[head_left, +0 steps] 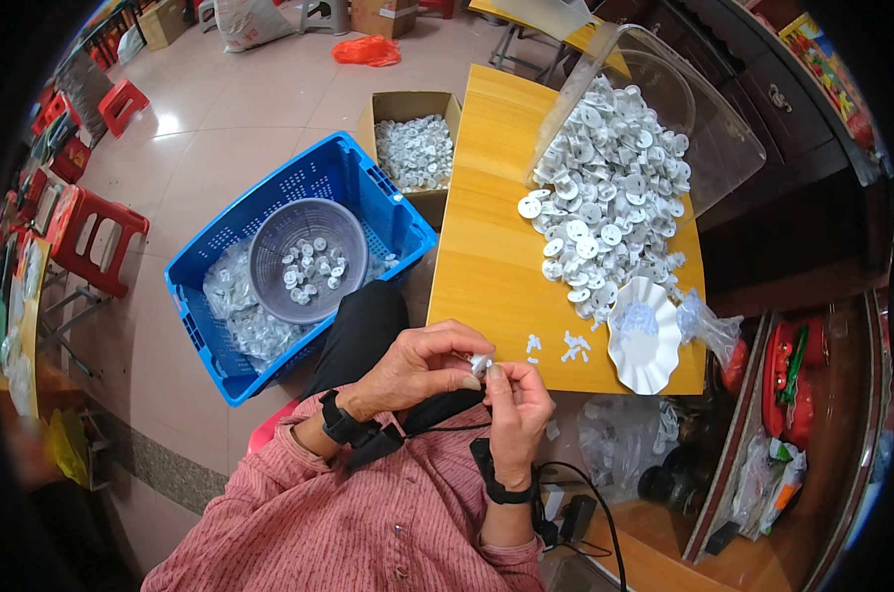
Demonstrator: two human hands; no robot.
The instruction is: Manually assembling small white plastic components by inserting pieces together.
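Note:
Between my fingertips, over the table's near left corner, is a small white plastic piece (480, 364). My left hand (422, 367) pinches it from the left. My right hand (515, 403) meets it from the right with thumb and finger pressed together; whether a second small part sits in that pinch is hidden. A few tiny white plastic parts (574, 346) lie on the yellow table (482, 212) right of my hands. Farther right, a white scalloped dish (644, 374) holds more tiny pale parts. A big heap of round white plastic pieces (615, 197) covers the table's far right.
A clear plastic bin (728, 148) lies tipped behind the heap. Left of my knee, a blue crate (202, 340) holds bagged pieces and a grey colander (269, 212) with some white pieces. Beyond stands a cardboard box (366, 133) of white pieces. Red stools (97, 232) stand farther left.

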